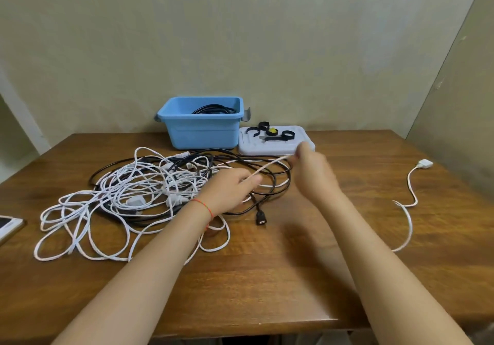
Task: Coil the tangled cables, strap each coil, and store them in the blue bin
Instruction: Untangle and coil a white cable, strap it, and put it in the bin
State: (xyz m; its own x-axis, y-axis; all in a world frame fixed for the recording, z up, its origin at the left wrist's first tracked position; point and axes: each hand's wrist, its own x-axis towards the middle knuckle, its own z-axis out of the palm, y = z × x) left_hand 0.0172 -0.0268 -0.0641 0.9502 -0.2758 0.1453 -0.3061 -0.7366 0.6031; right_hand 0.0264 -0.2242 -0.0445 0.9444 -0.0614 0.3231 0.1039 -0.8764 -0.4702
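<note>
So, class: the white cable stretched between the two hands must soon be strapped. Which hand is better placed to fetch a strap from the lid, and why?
The right hand. It is beside the grey lid carrying the black straps, while the left hand holds the white cable over the tangle, farther from the lid.

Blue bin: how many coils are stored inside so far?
1 visible: a black coil lying inside the blue bin by the wall. The bin's front wall may hide more beneath.

Cable tangle (149, 192) lies before the bin (201, 124), lid (275, 143) to its right.
</note>
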